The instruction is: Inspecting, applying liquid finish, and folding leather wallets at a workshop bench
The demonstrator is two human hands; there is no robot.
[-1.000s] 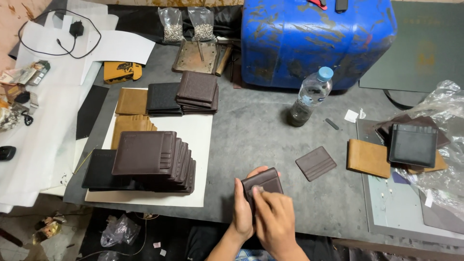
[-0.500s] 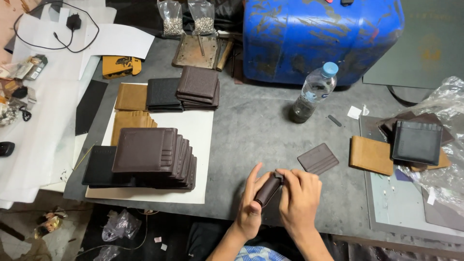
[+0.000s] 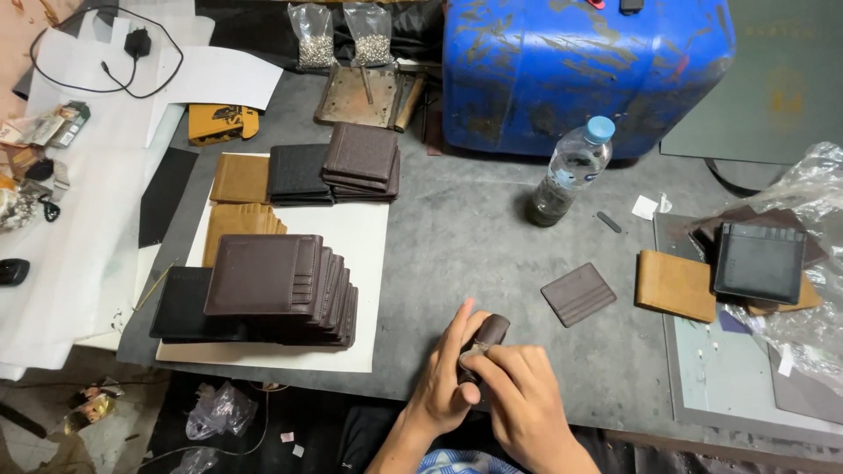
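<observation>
At the near edge of a grey table, a person's left hand and right hand close together around a small dark brown wallet, held on edge just above the tabletop. The left hand's fingers wrap its side while the right hand's fingertips pinch it from the front; most of the wallet is hidden between them.

Just beyond the right hand lies a brown card holder, flat on the table. Farther right sit a tan wallet and a black wallet, the latter beside crumpled clear plastic. To the left of the hands, a fanned stack of brown wallets rests on white paper, with more stacks behind it. Well ahead of the hands stand a water bottle and a large blue drum.
</observation>
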